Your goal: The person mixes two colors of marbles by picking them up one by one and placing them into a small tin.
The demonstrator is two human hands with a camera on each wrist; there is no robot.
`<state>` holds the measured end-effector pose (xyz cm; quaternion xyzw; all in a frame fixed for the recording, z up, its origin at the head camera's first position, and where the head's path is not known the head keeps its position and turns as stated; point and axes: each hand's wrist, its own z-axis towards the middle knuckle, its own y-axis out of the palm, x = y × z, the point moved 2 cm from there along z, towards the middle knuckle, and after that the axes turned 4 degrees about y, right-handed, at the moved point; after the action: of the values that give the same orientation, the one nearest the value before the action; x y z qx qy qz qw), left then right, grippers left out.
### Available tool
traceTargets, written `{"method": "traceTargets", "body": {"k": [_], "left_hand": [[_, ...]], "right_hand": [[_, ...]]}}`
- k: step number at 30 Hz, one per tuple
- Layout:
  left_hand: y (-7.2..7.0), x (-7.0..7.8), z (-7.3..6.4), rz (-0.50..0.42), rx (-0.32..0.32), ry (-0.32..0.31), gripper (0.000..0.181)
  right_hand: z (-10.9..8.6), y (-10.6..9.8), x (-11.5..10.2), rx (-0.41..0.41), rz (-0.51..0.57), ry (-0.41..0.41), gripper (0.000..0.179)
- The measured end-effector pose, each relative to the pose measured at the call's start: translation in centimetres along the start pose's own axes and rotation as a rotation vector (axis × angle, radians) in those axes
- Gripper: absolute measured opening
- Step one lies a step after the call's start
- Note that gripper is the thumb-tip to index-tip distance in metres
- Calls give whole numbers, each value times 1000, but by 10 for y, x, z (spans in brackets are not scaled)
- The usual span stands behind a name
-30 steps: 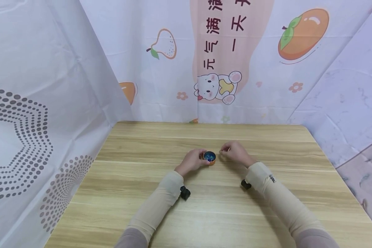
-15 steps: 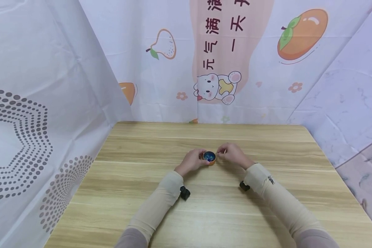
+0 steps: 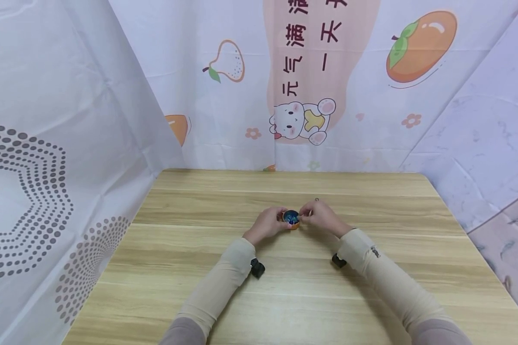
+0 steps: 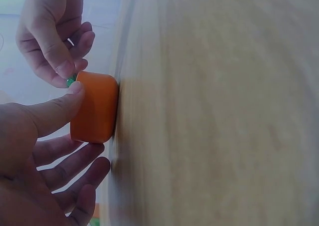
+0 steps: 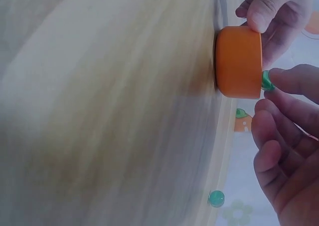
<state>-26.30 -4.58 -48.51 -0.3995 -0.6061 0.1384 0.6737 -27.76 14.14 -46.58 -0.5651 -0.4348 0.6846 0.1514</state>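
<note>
A small orange bowl point(image 3: 296, 225) with a dark blue inside stands on the wooden table, with shiny bluish bits inside it. My left hand point(image 3: 268, 223) holds it from the left, thumb on the near rim and fingers on the far side, also plain in the left wrist view. From the right, my right hand point(image 3: 323, 218) comes up to the rim. Thumb and index finger pinch a green marble point(image 5: 267, 80) right at the bowl's mouth, and the other fingers are loosely bent. A second green marble point(image 5: 216, 198) lies apart on the table, beyond the right hand.
The wooden table point(image 3: 285, 297) reaches back to a printed curtain point(image 3: 237, 110). A white dotted curtain point(image 3: 86, 143) hangs along the left side. Each wrist wears a small black camera; the left one point(image 3: 257, 268) sits just above the tabletop.
My right hand has moved left with the marble, from a short gap away up to the bowl's rim. The left hand and the bowl have stayed in place.
</note>
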Motion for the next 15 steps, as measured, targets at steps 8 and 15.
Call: {"method": "traceTargets", "body": {"k": [8, 15], "left_hand": [[0, 0, 0, -2, 2, 4, 44], [1, 0, 0, 1, 9, 1, 45]], "right_hand": [[-1, 4, -1, -26, -9, 2, 11], [-3, 3, 1, -17, -2, 19, 14]]}}
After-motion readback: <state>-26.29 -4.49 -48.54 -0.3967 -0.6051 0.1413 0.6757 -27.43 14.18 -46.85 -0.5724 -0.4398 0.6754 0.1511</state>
